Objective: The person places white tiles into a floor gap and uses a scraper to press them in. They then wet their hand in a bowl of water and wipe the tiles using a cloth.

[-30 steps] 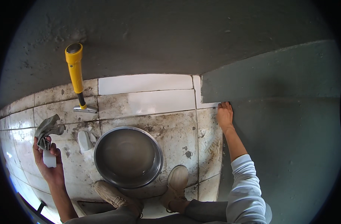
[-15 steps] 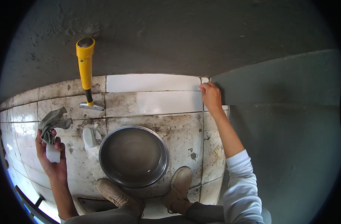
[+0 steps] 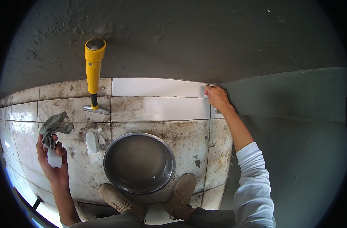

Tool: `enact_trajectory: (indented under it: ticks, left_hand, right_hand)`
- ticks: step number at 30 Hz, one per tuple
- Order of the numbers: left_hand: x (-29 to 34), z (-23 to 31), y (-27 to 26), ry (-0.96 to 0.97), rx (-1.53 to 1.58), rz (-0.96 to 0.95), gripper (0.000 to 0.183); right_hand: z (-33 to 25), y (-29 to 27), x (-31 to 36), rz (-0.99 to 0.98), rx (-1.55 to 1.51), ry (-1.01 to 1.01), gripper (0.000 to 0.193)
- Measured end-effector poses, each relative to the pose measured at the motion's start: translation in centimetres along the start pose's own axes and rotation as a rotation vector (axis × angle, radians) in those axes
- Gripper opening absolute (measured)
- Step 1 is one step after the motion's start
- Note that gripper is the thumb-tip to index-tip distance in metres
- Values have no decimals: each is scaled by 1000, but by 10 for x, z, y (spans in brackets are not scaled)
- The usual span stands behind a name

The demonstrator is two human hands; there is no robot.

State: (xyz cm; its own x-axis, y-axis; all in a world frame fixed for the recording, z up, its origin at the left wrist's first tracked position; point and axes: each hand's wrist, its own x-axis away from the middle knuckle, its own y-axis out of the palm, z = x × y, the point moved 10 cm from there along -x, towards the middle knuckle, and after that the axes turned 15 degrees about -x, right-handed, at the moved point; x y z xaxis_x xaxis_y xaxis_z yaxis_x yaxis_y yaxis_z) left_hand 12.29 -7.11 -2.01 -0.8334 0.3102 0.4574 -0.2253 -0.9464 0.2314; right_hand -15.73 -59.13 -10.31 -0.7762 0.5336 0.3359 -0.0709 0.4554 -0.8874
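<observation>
In the head view, my right hand (image 3: 218,97) curls at the corner of the dark wall (image 3: 162,45), its underside hidden; I cannot tell whether it grips anything. My left hand (image 3: 57,174) grasps a crumpled grey cloth (image 3: 52,127) and, partly covered, a smooth white block (image 3: 54,159). Beyond my 2 shoes (image 3: 183,190), a round metal basin (image 3: 171,171) holds cloudy liquid (image 3: 137,161).

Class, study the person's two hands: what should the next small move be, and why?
Probably slide the right hand a little toward the person's body, onto the stained floor tile. The hand is near where the dark walls meet, beside a white strip that looks clean, whereas that tile shows brown marks. The left hand is occupied with a grey cloth and white block.
</observation>
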Motion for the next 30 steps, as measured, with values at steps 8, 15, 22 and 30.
enact_trajectory:
  ticks: [8,15,22,30]
  left_hand:
    - [-5,-6,-4,-26,-14,22,27]
    - [-3,-5,0,-20,-9,27,29]
    - [-1,3,0,-13,9,-7,28]
    - [3,0,12,-39,-5,106,23]
  right_hand:
    - [13,13,-6,-71,-214,121,16]
    - [30,24,-11,-60,-429,160,17]
    - [29,32,3,2,-1193,373,18]
    - [65,13,17,266,-1265,441,19]
